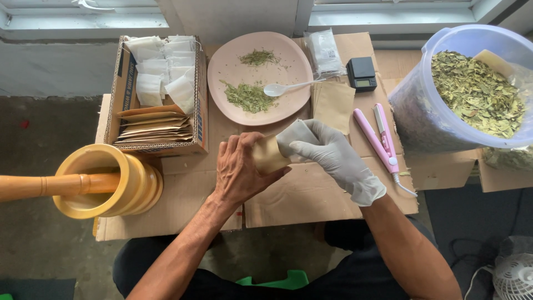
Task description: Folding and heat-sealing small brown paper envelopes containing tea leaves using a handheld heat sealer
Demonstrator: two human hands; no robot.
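— How are the two arms placed?

— Both forearms come up from the bottom and meet in the middle. The left hand (240,172) is bare, seen from its back, and its fingers are curled closed with the thumb pointing to the right.

— And the other one?

— The right hand (333,158) wears a pale glove. Its wrist is bent and its fingers are pinched together, touching the left fingertips.

Mortar (105,180): yellow, at left, pestle (55,185) lying across it.
Box (158,94): white and brown pouches.
Plate (259,77): pink, two herb piles, white spoon (288,87).
Scale (361,74): small, black.
Sealer (380,136): pink.
Tub (469,91): dried leaves.
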